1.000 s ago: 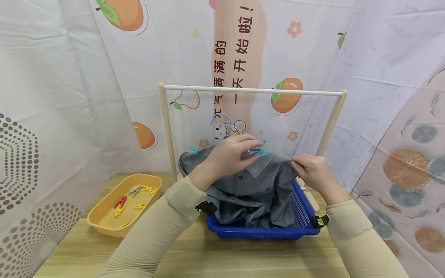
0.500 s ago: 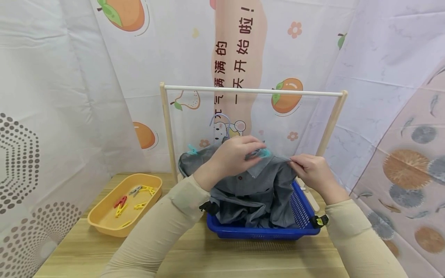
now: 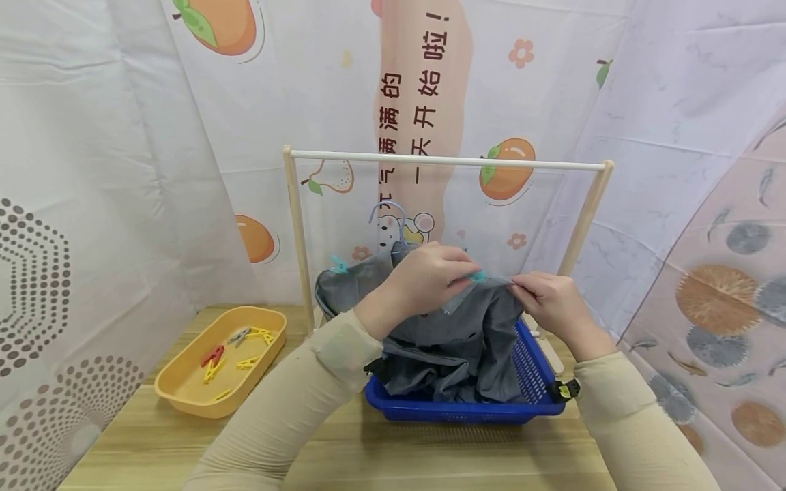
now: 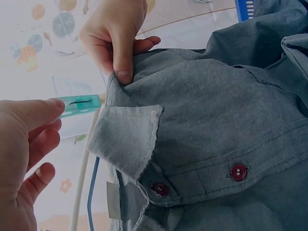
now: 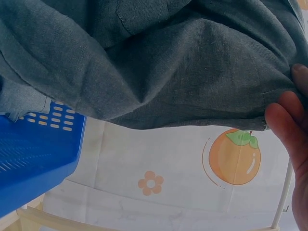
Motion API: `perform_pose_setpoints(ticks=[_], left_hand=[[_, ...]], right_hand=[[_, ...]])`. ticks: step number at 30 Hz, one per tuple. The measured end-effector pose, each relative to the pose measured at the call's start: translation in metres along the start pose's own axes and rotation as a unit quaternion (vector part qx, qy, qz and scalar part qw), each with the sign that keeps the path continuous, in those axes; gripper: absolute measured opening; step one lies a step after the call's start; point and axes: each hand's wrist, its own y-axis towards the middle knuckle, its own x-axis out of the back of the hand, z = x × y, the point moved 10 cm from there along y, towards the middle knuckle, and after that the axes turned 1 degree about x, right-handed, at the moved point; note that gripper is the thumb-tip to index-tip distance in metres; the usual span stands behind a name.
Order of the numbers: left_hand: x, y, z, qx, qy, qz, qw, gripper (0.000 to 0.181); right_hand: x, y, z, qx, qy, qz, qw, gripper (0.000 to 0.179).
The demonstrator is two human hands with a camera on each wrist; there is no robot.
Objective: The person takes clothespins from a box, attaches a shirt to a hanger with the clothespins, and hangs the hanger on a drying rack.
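Note:
A grey-blue button shirt (image 3: 451, 327) is on a hanger whose hook (image 3: 388, 204) rises above the collar. Its lower part lies in a blue basket (image 3: 454, 413). My left hand (image 3: 424, 276) pinches a teal clothespin (image 4: 81, 105) between thumb and finger, right beside the shirt's shoulder near the collar (image 4: 127, 137). With thumb and fingers my right hand (image 3: 549, 300) grips the shirt's shoulder edge, also seen in the left wrist view. Another teal clothespin (image 3: 339, 264) sits on the opposite shoulder.
Behind the basket stands a rack with a white rail (image 3: 445, 160) and wooden posts. A yellow tray (image 3: 178, 406) at the left holds several yellow clothespins, a red clothespin (image 3: 213, 356) and a grey clothespin (image 3: 239, 336). Printed curtains surround the wooden table (image 3: 442, 457).
My left hand has moved right with the teal clothespin, along the shirt's shoulder toward my right hand. The right hand has kept its grip on the shirt in nearly the same place.

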Motion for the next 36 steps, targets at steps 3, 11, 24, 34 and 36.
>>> perform_pose_setpoints(ticks=[3,11,24,34,36], left_hand=[[-0.003,0.001,-0.002,-0.001,0.014,0.01,0.9998,0.016],[-0.012,0.006,-0.004,-0.001,0.039,0.023,0.999,0.015],[-0.023,0.016,-0.009,-0.004,0.076,0.05,0.9958,0.013],[-0.036,0.02,-0.001,0.034,0.075,0.104,0.9912,0.014],[-0.037,0.021,0.001,0.042,0.074,0.113,0.99,0.015]], right_hand=[[0.0,0.0,0.0,0.002,0.002,0.0,1.0,0.011],[0.002,0.002,0.002,0.012,0.002,-0.009,0.9999,0.047],[0.0,0.003,0.004,0.019,0.008,-0.009,0.9997,0.05],[0.002,0.004,0.007,0.023,0.011,-0.024,0.9994,0.045],[0.002,0.004,0.008,0.026,0.01,-0.027,0.9993,0.044]])
